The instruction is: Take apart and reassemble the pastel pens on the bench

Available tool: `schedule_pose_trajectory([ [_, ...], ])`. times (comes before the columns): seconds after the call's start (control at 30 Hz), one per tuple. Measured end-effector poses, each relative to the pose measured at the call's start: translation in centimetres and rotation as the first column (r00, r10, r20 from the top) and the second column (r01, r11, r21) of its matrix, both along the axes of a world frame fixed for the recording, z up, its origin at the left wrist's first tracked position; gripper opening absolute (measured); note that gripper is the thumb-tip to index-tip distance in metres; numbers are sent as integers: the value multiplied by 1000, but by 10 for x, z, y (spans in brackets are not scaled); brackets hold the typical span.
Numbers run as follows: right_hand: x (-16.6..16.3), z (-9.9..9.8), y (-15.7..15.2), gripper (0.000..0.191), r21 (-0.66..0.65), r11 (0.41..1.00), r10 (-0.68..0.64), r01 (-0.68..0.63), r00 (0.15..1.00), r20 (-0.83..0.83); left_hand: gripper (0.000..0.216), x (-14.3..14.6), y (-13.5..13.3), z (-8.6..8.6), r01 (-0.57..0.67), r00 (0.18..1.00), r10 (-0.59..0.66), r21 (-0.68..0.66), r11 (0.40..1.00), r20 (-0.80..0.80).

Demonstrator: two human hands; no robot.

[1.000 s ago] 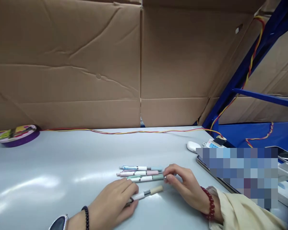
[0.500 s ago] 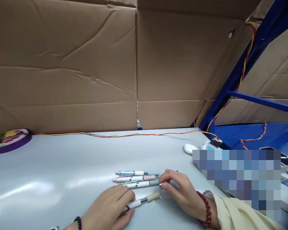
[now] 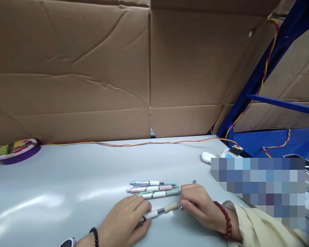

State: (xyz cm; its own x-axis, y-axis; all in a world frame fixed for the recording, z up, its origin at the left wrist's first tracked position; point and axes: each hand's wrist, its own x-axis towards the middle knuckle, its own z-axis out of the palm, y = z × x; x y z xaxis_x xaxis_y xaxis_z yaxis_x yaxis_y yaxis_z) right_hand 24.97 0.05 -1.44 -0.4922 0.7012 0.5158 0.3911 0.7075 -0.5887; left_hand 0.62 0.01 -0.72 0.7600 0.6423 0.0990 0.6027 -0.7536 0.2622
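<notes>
Basically beige-tipped white pen (image 3: 161, 210) w/ silver band.

**One head-worn camera, looking forward and down over a grey table**

There is a single view, taken from a camera on the person's head. It faces forward and tilts down toward the grey table (image 3: 54, 178), which fills the lower half of the frame. The near edge of the table sits close under the camera. Beyond the table's far edge, a cardboard wall (image 3: 92, 68) fills the upper half, not far off. To the right of the table, a blue metal frame (image 3: 267, 61) slants upward. No second view exists, so nothing is shared.
</notes>
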Motion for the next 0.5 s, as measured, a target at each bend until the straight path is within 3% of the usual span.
schedule_pose_trajectory([
  [0.33, -1, -6, 7, 44, 163, 986, -39, 20, 993, 115, 7, -2, -1, -2, -15, 999, 17, -22, 1000, 52],
  [0.5, -5, -6, 14, 48, 246, 965, -123, 85, 982, 141, 7, -3, 2, -9, -10, 997, 6, 53, 999, 80],
])
